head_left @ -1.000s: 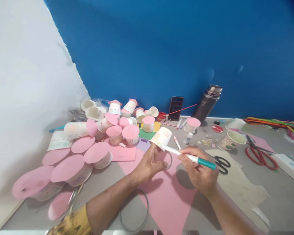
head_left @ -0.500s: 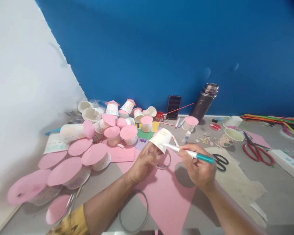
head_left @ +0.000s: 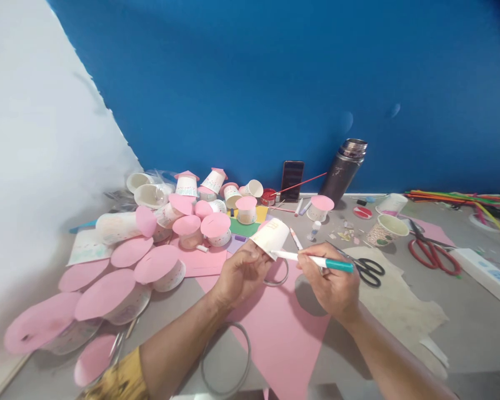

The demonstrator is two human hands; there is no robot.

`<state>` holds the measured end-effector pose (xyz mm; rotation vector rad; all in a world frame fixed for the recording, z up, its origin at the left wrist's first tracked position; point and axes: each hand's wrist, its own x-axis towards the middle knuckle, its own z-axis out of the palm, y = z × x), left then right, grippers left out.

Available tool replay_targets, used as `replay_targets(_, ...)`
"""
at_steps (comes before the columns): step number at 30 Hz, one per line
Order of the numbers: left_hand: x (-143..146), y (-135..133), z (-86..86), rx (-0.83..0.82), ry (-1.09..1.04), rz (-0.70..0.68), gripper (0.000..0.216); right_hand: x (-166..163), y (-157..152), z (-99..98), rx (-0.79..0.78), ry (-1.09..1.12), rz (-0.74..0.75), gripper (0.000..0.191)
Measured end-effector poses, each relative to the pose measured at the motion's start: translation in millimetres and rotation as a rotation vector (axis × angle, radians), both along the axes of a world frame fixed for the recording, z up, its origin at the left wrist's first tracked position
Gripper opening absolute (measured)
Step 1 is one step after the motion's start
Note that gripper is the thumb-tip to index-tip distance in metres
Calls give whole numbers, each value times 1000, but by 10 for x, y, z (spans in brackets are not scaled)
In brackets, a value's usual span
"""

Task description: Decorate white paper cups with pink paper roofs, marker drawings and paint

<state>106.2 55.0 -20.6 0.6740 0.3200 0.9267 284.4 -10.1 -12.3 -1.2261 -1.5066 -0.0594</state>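
Observation:
My left hand (head_left: 244, 275) is closed around a white paper cup (head_left: 270, 238), its fingers partly hidden in the open end. The cup is tilted, with a small window drawn on its side and a bit of pink at its far end. Between the fingers of my right hand (head_left: 335, 283) is a white marker (head_left: 316, 260) with a teal end. Its tip meets the cup's side near the rim. Beneath both hands lies a sheet of pink paper (head_left: 275, 344) with a round hole cut in it.
Several paper cups with pink discs (head_left: 156, 264) crowd the left side. Black-handled scissors (head_left: 370, 272) and red-handled scissors (head_left: 433, 255) lie at right, near a patterned cup (head_left: 387, 230) and a white power strip (head_left: 483, 272). A dark flask (head_left: 344, 172) and a phone (head_left: 292, 180) stand behind.
The marker tip has shifted slightly down and left along the cup, towards the rim. The cup is turned a little in my left hand. The whole view has shifted slightly.

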Motion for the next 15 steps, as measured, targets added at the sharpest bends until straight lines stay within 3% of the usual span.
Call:
replay_targets(5, 0, 25, 5, -111, -73, -11, 38, -14, 6, -1, -11, 9, 1, 16)
replay_targets(15, -51, 72, 43, -318, -200, -30, 52, 1, 21, 3, -6, 48, -24, 19)
